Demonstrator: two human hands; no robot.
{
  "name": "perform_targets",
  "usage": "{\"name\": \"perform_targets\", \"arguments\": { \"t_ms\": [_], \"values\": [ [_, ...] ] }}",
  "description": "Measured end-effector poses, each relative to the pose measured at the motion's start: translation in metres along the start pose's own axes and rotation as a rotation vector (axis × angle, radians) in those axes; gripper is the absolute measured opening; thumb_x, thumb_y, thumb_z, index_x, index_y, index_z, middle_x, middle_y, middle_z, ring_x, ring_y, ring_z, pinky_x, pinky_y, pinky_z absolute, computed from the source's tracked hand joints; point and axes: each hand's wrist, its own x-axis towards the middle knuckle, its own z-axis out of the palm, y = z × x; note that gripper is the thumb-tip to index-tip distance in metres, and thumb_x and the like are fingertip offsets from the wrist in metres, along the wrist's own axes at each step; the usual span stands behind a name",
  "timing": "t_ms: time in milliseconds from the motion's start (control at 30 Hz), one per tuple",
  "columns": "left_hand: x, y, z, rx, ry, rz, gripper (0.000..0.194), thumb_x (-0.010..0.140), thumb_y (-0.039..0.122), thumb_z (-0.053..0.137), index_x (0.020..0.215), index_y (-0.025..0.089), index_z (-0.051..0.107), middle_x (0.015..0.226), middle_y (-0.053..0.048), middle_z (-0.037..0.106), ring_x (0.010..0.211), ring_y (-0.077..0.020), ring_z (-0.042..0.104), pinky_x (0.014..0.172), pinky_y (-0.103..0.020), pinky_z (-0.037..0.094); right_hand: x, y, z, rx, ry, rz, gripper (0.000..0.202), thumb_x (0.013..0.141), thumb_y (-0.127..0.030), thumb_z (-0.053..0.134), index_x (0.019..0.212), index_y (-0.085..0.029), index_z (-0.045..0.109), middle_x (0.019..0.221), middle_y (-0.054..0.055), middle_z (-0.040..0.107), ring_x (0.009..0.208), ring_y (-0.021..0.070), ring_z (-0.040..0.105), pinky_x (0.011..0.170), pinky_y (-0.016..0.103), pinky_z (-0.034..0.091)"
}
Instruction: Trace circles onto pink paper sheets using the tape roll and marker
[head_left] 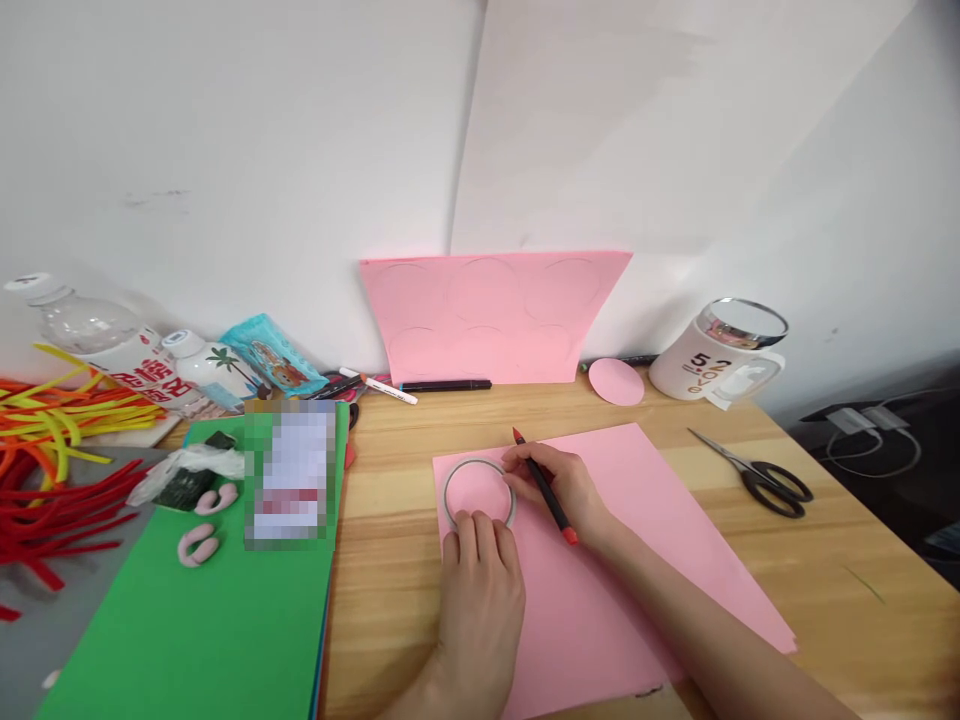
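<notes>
A thin silver-grey ring [448, 482] lies flat on a pink sheet of paper [622, 480], near its left corner. My left hand [481, 590] presses the ring's near edge down with its fingertips. Beside the ring's right edge, my right hand [570, 490] grips a black marker with red ends [551, 500]; its fingertips touch or nearly touch the ring. One red end of the marker points away from me, above the fingers, and the other hangs below the hand. Whether any line is drawn around the ring cannot be made out.
A pink sheet with drawn circles [487, 320] leans on the wall. A pink paper disc [616, 382], a white mug [697, 360] and scissors [757, 480] are at right. Green paper [202, 620], bottles [97, 335] and coloured strips [67, 500] are at left.
</notes>
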Motion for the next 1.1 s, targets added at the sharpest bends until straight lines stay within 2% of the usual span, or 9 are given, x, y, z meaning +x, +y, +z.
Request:
{"name": "perform_targets", "arguments": {
  "t_ms": [400, 633, 833, 1100],
  "values": [
    [-0.005, -0.003, 0.009, -0.187, 0.051, -0.027, 0.025, 0.085, 0.011, 0.049, 0.108, 0.01, 0.06, 0.105, -0.015, 0.056, 0.102, -0.0273, 0.053, 0.079, -0.042, 0.05, 0.0, -0.005, -0.003, 0.015, -0.054, 0.036, 0.01, 0.078, -0.024, 0.065, 0.088, -0.022, 0.063, 0.08, 0.003, 0.067, 0.068, 0.0167, 0.062, 0.067, 0.029, 0.053],
    [-0.004, -0.003, 0.011, -0.1, 0.094, -0.004, 0.03, 0.08, 0.011, 0.052, 0.108, 0.006, 0.061, 0.099, -0.016, 0.058, 0.094, -0.0279, 0.055, 0.074, -0.041, 0.051, 0.0, -0.006, -0.003, 0.004, -0.043, 0.037, 0.01, 0.08, -0.029, 0.064, 0.086, -0.021, 0.063, 0.079, 0.003, 0.067, 0.066, 0.0163, 0.062, 0.064, 0.028, 0.052],
    [-0.003, -0.003, 0.007, -0.101, 0.051, 0.0, 0.029, 0.079, 0.01, 0.053, 0.106, 0.006, 0.062, 0.095, -0.015, 0.058, 0.09, -0.0257, 0.055, 0.074, -0.04, 0.052, 0.001, -0.008, -0.005, 0.013, -0.051, 0.06, 0.018, 0.081, -0.037, 0.065, 0.088, -0.021, 0.064, 0.078, 0.004, 0.068, 0.066, 0.0168, 0.063, 0.064, 0.028, 0.052],
    [-0.003, -0.001, 0.01, -0.099, 0.064, -0.012, 0.03, 0.078, 0.007, 0.051, 0.106, 0.005, 0.062, 0.094, -0.014, 0.057, 0.088, -0.0249, 0.053, 0.077, -0.041, 0.051, -0.001, -0.011, -0.007, -0.023, -0.059, 0.047, 0.022, 0.082, -0.042, 0.065, 0.086, -0.021, 0.064, 0.072, 0.003, 0.066, 0.063, 0.0164, 0.061, 0.061, 0.027, 0.051]
  ]
}}
